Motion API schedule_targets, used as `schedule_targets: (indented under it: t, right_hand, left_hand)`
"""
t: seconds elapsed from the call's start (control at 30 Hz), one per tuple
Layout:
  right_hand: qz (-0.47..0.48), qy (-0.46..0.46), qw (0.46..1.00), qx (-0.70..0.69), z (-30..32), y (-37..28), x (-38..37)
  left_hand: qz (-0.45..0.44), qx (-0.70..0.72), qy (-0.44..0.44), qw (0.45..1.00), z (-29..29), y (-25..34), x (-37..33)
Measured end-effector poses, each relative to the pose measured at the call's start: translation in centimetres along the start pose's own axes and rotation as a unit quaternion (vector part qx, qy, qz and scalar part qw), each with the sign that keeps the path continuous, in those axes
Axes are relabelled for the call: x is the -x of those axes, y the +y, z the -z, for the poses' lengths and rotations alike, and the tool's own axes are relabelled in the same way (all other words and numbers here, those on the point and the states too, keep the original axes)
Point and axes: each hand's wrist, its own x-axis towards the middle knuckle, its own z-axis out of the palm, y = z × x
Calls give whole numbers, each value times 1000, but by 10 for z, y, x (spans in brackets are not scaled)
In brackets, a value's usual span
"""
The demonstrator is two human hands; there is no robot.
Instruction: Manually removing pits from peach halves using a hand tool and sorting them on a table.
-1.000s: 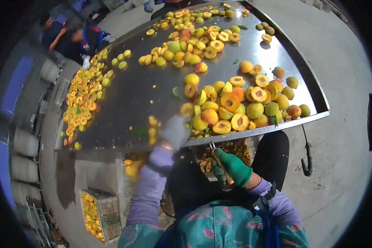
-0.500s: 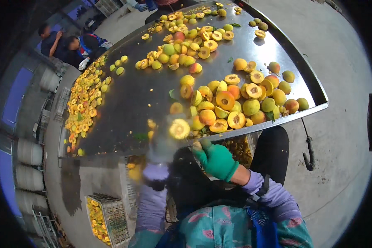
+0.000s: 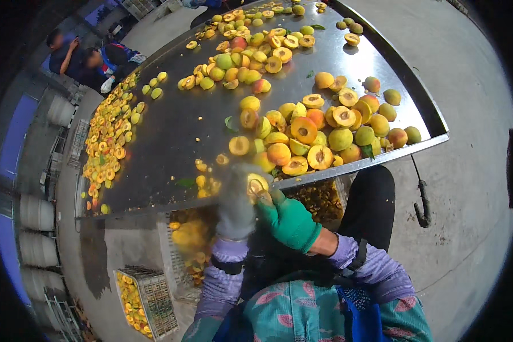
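Observation:
At the near edge of the metal table (image 3: 176, 137), my left hand (image 3: 235, 202) wears a grey glove, smeared by motion. It is closed around a cut yellow peach half (image 3: 257, 183), the flesh facing right. Against that half stands my right hand (image 3: 293, 224) in a green glove, fingers curled and thumb up. Whatever sits in the right fingers is too small or hidden to make out. Just beyond both hands lies a pile of whole and halved peaches (image 3: 303, 130). Small peach pieces (image 3: 208, 185) lie left of them on the table.
Below my hands are a crate of brownish pieces (image 3: 319, 199) and a crate of yellow pieces (image 3: 191, 245). Another crate of peach halves (image 3: 159, 296) stands lower left. More peaches (image 3: 105, 151) line the table's left side, near two people (image 3: 88, 62). A dark hook (image 3: 422, 208) hangs right.
My left hand has moved right, close against the right hand, and the peach half has turned. Blurred yellow pieces now show over the crate below the left hand. The view has shifted slightly.

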Motion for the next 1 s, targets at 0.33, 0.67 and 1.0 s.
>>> schedule_targets:
  t: [0.33,0.67,1.0]
  right_hand:
    - [-16,59,991,-122,-35,18,13]
    - [83,10,993,-87,-21,20,4]
    - [-188,-105,915,-341,-7,-10,-2]
  left_hand:
    - [122,136,-26,983,-10,-12,3]
    - [73,118,-205,969,8,-32,-11]
    - [121,199,-30,972,-16,-22,-12]
